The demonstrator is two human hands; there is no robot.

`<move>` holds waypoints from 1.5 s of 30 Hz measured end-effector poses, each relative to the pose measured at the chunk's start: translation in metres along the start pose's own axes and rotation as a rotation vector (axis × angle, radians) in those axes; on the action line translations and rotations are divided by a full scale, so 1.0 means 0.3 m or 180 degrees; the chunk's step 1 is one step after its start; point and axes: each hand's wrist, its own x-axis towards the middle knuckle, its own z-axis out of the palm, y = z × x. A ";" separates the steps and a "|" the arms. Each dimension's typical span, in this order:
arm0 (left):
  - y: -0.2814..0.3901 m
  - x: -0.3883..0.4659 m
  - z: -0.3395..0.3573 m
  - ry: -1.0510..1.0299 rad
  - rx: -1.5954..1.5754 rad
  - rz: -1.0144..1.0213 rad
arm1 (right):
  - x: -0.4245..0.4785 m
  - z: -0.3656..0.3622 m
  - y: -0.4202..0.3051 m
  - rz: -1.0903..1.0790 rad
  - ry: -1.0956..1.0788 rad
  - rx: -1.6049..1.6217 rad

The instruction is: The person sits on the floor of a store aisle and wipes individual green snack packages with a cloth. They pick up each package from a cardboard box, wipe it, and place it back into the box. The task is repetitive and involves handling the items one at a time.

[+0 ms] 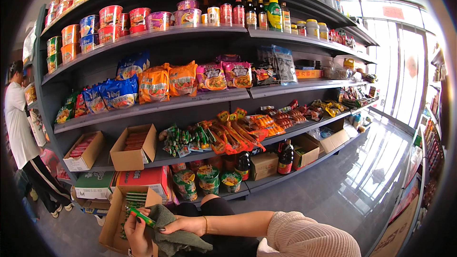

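Observation:
My left hand (137,237) is closed around a green wrapped sausage stick (142,216), tilted down to the right, at the lower left. With my right hand (184,225) I grip a dark green cloth (166,233), whose upper part covers the stick's right end. Part of the cloth hangs below my fingers. Beneath and behind my left hand stands an open cardboard box (110,226) with several similar green sticks (135,198) in it. The cloth and my hands hide part of the box.
Shelves in front hold noodle cups (110,16), noodle bags (153,84), bottles (274,14), orange sausage packs (237,134) and an open carton (126,159). More noodle cups (185,185) stand low, close to my knee. A person (19,121) stands at the far left.

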 end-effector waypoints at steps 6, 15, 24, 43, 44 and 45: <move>0.021 0.007 0.026 0.0081 -0.0319 0.0170 | -0.006 -0.049 0.038 0.0761 -0.0702 0.1437; -0.037 0.035 -0.087 0.0640 -0.0498 0.0309 | 0.014 -0.078 0.061 0.0577 -0.0714 0.1084; -0.105 0.043 -0.061 -0.0451 0.0635 -0.0623 | -0.005 -0.150 0.070 0.0410 0.0358 -0.0170; -0.401 0.348 -0.576 0.1745 0.0255 -0.1976 | -0.016 -0.429 0.005 -0.0193 0.0981 0.0686; -0.419 0.352 -0.619 0.1816 0.0406 -0.1928 | 0.007 -0.439 0.008 -0.0108 0.0955 0.0695; -0.439 0.353 -0.643 0.1851 0.0541 -0.1914 | 0.018 -0.443 0.003 -0.0038 0.0972 0.0708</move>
